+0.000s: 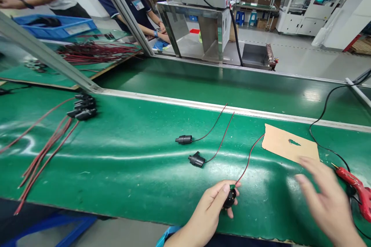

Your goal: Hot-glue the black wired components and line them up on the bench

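Near the front edge of the green bench, my left hand point(214, 204) pinches a black cylindrical plug point(230, 199). A small green piece sits on its top, and a thin red wire point(249, 158) runs from it up to the cardboard piece point(285, 142). My right hand point(326, 197), somewhat blurred, is open with fingers stretched out and nothing between them. It is just below the cardboard and left of a red soldering gun point(355, 189). Two more black plugs with wires, an upper one point(184, 139) and a lower one point(197, 159), lie farther left.
A bunch of black plugs point(84, 107) with red wires lies at the left. Behind the white rail point(174, 102) runs a green belt point(185, 81). A black cable point(324, 108) trails down the right side. Beyond stand other people, a blue bin point(78, 28) and a pile of red-black wires point(95, 51).
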Demonstrator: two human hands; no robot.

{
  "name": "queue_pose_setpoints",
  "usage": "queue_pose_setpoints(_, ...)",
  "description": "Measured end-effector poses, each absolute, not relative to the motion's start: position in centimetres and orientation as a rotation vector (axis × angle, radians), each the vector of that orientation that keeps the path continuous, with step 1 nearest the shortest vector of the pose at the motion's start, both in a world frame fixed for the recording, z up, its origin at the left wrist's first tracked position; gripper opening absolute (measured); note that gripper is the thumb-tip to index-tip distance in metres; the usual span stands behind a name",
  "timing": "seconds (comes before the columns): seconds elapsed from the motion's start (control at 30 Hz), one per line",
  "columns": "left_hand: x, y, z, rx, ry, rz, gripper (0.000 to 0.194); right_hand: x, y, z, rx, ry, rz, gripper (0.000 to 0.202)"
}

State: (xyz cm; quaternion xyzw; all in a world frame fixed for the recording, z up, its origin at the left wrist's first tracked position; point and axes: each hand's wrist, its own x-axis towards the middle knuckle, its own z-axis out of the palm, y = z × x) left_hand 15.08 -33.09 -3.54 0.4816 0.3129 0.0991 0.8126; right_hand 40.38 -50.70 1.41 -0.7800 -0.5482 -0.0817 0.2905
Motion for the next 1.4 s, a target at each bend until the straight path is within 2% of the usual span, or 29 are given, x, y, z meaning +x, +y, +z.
queue_pose_setpoints(0.07, 14.4, -33.0, -3.1, 1.089, 0.650, 0.202, 0.061, 36.9, -45.9, 2.4, -1.948, -1.856, 0.037, 0.040)
queue_pose_setpoints(0.17, 13.1, -33.0, -2.6, 1.170, 0.633, 0.207, 0.057, 33.9, -40.6, 3.1, -1.771, -2.051, 0.526, 0.022)
queue_pose_setpoints(0.23, 12.1, -33.1, -2.4, 1.215, 0.636, 0.219, 0.055, 33.0, -38.8, 3.2, -1.694, -2.091, 0.795, 0.026)
queue_pose_setpoints(0.33, 11.0, -33.1, -2.6, 1.287, 0.652, 0.219, 0.053, 32.5, -37.5, 3.2, -1.638, -2.105, 1.060, 0.026)
queue_pose_setpoints(0.43, 10.5, -33.0, -3.0, 1.351, 0.658, 0.223, 0.051, 32.1, -37.3, 3.2, -1.675, -2.056, 1.180, 0.024)
queue_pose_setpoints(0.53, 10.6, -33.0, -3.0, 1.341, 0.652, 0.227, 0.050, 31.4, -37.7, 2.7, -1.739, -2.100, 1.008, 0.021)
queue_pose_setpoints(0.7, 11.1, -32.9, -2.6, 1.197, 0.676, 0.171, 0.054, 30.1, -39.4, 1.6, -1.585, -2.317, 0.201, 0.022)
queue_pose_setpoints(0.83, 11.1, -32.9, -2.2, 1.313, 0.702, 0.154, 0.047, 29.3, -40.2, 1.9, -1.524, -2.299, -0.107, 0.029)
queue_pose_setpoints(1.17, 12.0, -34.0, -2.3, 1.580, 0.608, 0.268, 0.027, 28.6, -41.0, 2.1, -1.504, -2.355, -0.229, 0.028)
queue_pose_setpoints(1.4, 12.7, -34.1, -2.6, 1.579, 0.585, 0.387, 0.018, 28.9, -40.9, 3.3, -1.549, -2.276, -0.112, 0.035)
